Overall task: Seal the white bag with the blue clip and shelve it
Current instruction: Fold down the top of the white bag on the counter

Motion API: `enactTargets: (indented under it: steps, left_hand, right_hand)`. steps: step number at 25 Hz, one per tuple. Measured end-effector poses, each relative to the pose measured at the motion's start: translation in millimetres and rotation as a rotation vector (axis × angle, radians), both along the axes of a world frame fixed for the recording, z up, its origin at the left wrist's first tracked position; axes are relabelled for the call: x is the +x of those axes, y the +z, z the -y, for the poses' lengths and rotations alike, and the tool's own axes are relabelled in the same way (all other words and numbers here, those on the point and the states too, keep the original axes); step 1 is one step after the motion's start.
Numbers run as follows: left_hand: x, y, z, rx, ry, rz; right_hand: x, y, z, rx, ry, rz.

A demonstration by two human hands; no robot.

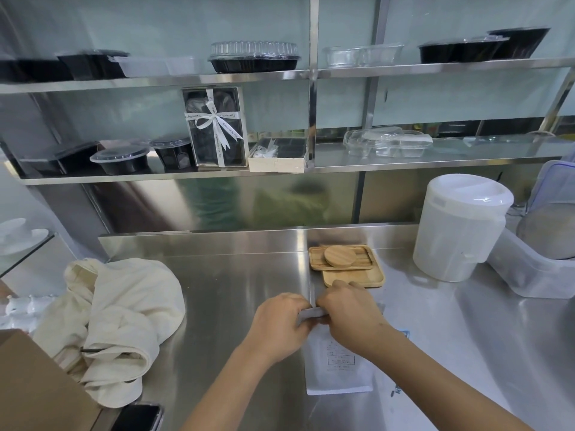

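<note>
A white bag (pixel 337 365) with a printed label lies flat on the steel counter (pixel 236 293), its bottom towards me. Both my hands meet at its top edge. My left hand (pixel 280 321) and my right hand (pixel 348 312) pinch a thin grey-blue strip (pixel 311 313), apparently the clip, along the bag's folded top. Most of the strip is hidden under my fingers. Two steel shelves (pixel 435 158) run along the wall above the counter.
A cream cloth bag (pixel 121 321) lies to the left, with a cardboard box (pixel 34 384) and a phone (pixel 137 418) near the front. Wooden trays with a round lid (pixel 345 262) sit just behind my hands. A white lidded jug (pixel 457 225) and plastic tubs stand right. Containers fill the shelves.
</note>
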State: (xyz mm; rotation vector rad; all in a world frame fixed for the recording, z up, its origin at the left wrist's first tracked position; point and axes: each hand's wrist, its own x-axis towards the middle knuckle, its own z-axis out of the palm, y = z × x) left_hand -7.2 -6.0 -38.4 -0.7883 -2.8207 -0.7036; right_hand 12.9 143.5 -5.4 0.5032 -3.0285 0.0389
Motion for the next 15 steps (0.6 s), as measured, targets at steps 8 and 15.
enactTargets:
  steps: [8,15]
  left_hand:
    - [2,1,-5,-0.121,-0.041,-0.129]
    - [0,14,-8,-0.214,-0.036,-0.08]
  right_hand:
    - [5,1,-26,-0.07,-0.04,-0.002]
    - [3,-10,-22,-0.061,-0.005,-0.085]
